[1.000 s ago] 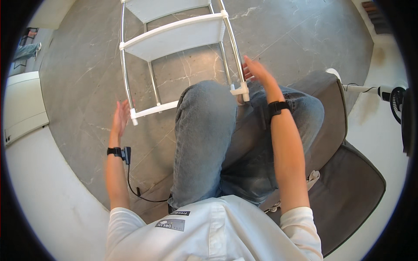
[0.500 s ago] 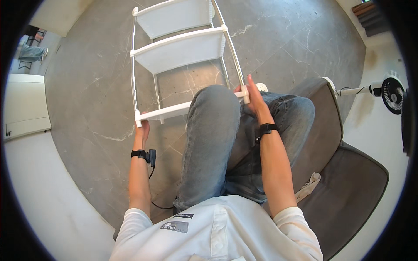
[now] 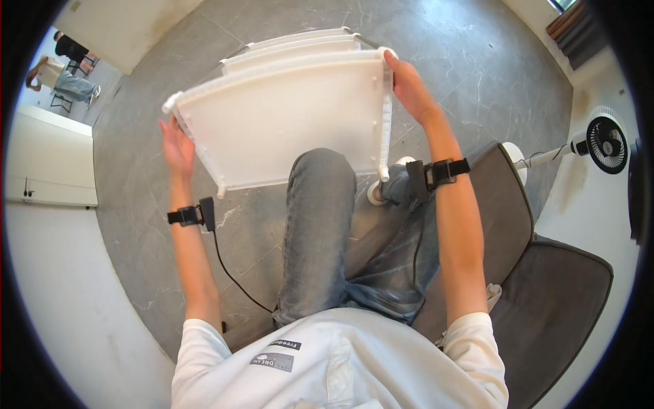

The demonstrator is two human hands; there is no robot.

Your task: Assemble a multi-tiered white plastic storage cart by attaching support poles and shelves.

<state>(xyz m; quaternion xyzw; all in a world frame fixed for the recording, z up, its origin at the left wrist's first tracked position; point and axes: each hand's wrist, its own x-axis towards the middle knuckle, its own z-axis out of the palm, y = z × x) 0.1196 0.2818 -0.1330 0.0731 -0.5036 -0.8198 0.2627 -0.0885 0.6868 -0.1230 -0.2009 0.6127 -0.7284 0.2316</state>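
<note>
White shelf rack held tilted above the knees. Right hand grips its right edge. Left hand lies open against the left edge; grip apparently loose.

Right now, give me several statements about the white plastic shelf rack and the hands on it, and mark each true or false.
1. The left hand is at the left edge of the white plastic shelf rack. True.
2. The right hand rests on the grey sofa. False: it grips the rack's right edge.
3. A black fan stands at the right. True.
4. Both wrists are bare. False: each wears a black strap.
</note>
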